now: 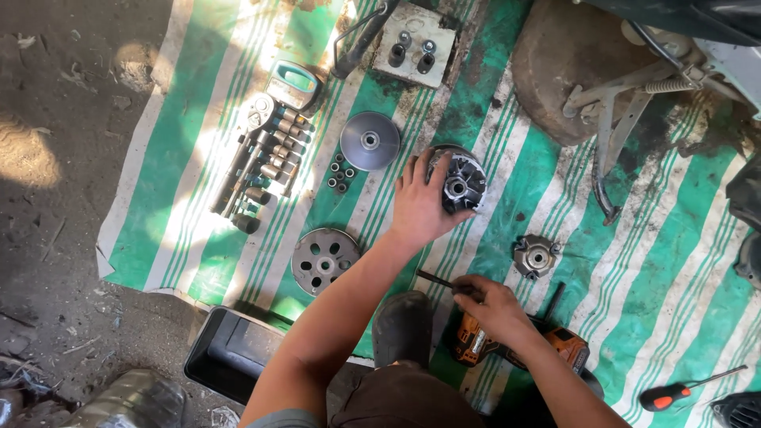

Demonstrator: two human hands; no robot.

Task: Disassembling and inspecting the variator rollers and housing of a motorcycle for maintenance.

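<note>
Steadying the grey ribbed metal pulley [458, 184] under your left hand [418, 208], palm closed on its rim; right hand [493, 305] pinches a thin dark rod [437, 280]. Next, judging: align carefully.

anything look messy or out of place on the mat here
The striped mat is smeared with dark grime on its right side, by the stand. Otherwise the sockets and rollers lie in tidy groups.

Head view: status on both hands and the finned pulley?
Left hand gripping finned pulley on striped mat. Right hand holding thin dark tool above orange power tool. Small rollers lie nearby, apart.
</note>
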